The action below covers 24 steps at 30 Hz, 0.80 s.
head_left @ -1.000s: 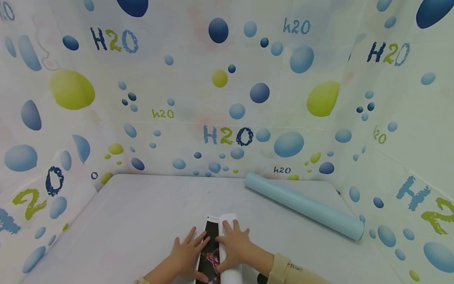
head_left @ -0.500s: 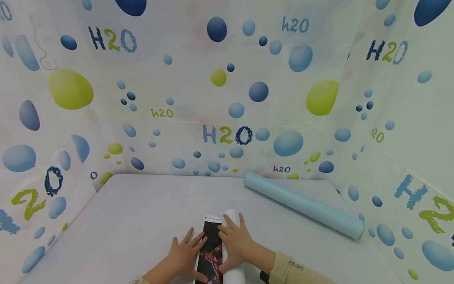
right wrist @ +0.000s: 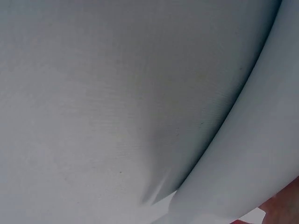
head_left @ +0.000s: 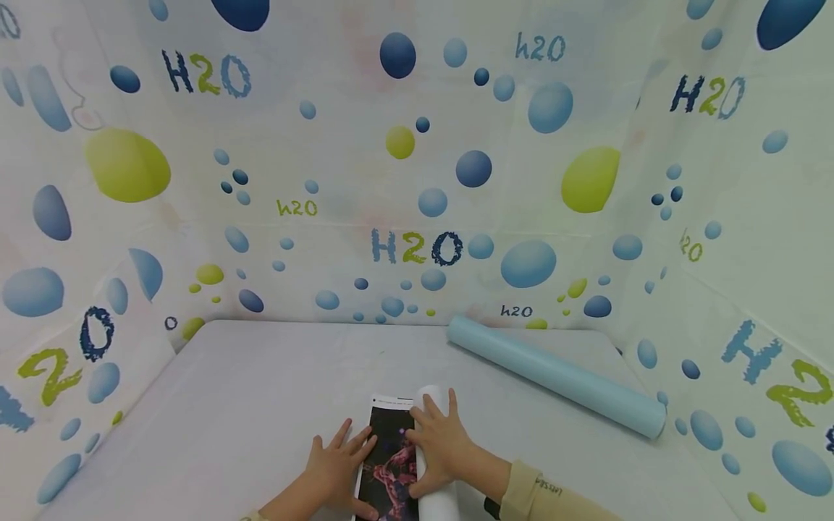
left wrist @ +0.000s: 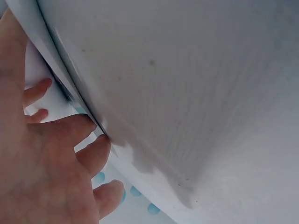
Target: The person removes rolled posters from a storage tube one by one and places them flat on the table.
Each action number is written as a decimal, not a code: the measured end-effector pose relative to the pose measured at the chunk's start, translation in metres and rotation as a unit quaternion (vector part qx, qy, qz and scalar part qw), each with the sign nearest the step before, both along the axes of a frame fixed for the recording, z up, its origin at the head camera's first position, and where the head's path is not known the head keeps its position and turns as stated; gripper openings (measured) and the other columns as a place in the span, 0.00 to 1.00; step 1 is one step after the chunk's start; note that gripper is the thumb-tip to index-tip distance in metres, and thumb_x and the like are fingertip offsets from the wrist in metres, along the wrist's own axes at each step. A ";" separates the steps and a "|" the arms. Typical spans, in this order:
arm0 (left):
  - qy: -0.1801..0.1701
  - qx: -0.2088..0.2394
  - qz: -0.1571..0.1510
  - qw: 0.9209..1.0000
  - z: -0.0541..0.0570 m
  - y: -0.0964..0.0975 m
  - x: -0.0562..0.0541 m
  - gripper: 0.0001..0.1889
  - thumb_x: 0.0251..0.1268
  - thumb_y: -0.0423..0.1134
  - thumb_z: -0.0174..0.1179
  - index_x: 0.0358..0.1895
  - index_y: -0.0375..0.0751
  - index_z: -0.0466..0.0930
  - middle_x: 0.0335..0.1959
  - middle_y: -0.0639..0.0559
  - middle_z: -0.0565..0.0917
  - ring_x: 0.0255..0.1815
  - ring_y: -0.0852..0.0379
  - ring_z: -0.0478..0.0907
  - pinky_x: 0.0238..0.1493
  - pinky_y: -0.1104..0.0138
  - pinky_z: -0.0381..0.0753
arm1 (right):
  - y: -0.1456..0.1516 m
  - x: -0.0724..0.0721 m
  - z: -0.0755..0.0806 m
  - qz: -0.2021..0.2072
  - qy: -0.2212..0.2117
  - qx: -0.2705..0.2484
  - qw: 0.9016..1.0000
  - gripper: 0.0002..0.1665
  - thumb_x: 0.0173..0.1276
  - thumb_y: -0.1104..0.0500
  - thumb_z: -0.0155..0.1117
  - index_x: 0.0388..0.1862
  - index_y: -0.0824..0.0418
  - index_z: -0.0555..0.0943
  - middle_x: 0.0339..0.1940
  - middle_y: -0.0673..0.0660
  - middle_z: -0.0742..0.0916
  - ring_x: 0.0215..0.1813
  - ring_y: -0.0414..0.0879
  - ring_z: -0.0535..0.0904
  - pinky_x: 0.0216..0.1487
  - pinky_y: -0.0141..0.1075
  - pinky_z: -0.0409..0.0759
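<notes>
A dark poster with a pink pattern (head_left: 389, 452) and a white border lies partly unrolled on the white table, low in the middle of the head view. Its rolled part, a white paper roll (head_left: 440, 504), runs along its right side and fills the right of the right wrist view. My left hand (head_left: 334, 464), fingers spread, rests on the poster's left edge; in the left wrist view its fingertips touch that edge. Across the roll lies my right hand (head_left: 446, 447) with spread, fairly straight fingers. The poster's near end is out of frame.
A light blue roll (head_left: 554, 376) lies slantwise at the back right of the white table (head_left: 274, 383). Behind and at the sides hangs a white curtain (head_left: 352, 152) printed with bubbles and H2O lettering. Something black (head_left: 491, 508) shows under the right wrist.
My right hand has moved to the right with the roll, and a wider strip of the dark poster now lies unrolled. The left hand has stayed at the left edge.
</notes>
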<state>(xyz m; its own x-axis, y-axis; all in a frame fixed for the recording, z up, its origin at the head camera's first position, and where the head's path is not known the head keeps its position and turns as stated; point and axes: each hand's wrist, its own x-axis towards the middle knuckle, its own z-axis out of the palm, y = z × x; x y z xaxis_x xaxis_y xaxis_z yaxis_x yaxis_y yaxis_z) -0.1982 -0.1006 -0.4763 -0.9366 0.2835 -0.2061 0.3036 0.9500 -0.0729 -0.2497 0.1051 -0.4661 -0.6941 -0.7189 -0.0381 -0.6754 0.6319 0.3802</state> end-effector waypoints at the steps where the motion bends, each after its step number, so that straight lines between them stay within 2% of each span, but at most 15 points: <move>1: 0.001 0.000 0.000 1.000 0.000 -0.001 0.000 0.59 0.24 0.81 0.54 0.67 0.51 0.61 0.69 0.56 0.60 0.70 0.45 0.49 0.53 0.37 0.61 | 0.000 -0.001 0.000 0.006 0.001 0.000 1.000 0.51 0.35 0.15 0.50 0.58 0.37 0.72 0.65 0.47 0.68 0.70 0.54 0.54 0.60 0.65 0.50; 5: 0.009 0.002 0.004 1.000 0.003 -0.005 0.003 0.59 0.23 0.81 0.55 0.67 0.50 0.62 0.68 0.55 0.61 0.70 0.45 0.50 0.52 0.37 0.61 | 0.003 -0.002 0.000 0.034 0.009 0.006 0.999 0.49 0.37 0.16 0.50 0.55 0.41 0.75 0.63 0.45 0.71 0.71 0.52 0.52 0.62 0.62 0.51; 9: 0.012 0.000 0.006 1.000 0.004 -0.011 0.007 0.59 0.25 0.81 0.54 0.67 0.50 0.62 0.69 0.55 0.61 0.70 0.44 0.50 0.51 0.37 0.62 | 0.007 -0.004 0.000 0.049 0.016 -0.005 0.999 0.46 0.37 0.17 0.51 0.51 0.43 0.76 0.60 0.45 0.74 0.70 0.52 0.55 0.61 0.61 0.54; 18: 0.003 0.004 0.014 1.000 0.004 -0.018 0.009 0.59 0.25 0.81 0.54 0.67 0.50 0.61 0.69 0.56 0.60 0.70 0.44 0.50 0.51 0.38 0.63 | 0.017 -0.010 -0.004 0.032 0.004 -0.033 0.999 0.45 0.36 0.18 0.54 0.50 0.41 0.76 0.61 0.46 0.73 0.68 0.54 0.58 0.57 0.64 0.56; 24: 0.007 0.009 0.022 1.000 -0.001 -0.027 0.006 0.60 0.22 0.81 0.55 0.67 0.50 0.62 0.69 0.55 0.60 0.70 0.43 0.50 0.50 0.37 0.62 | 0.025 -0.011 -0.006 0.007 -0.002 -0.014 1.000 0.49 0.35 0.18 0.55 0.56 0.40 0.74 0.62 0.48 0.72 0.69 0.54 0.57 0.57 0.64 0.56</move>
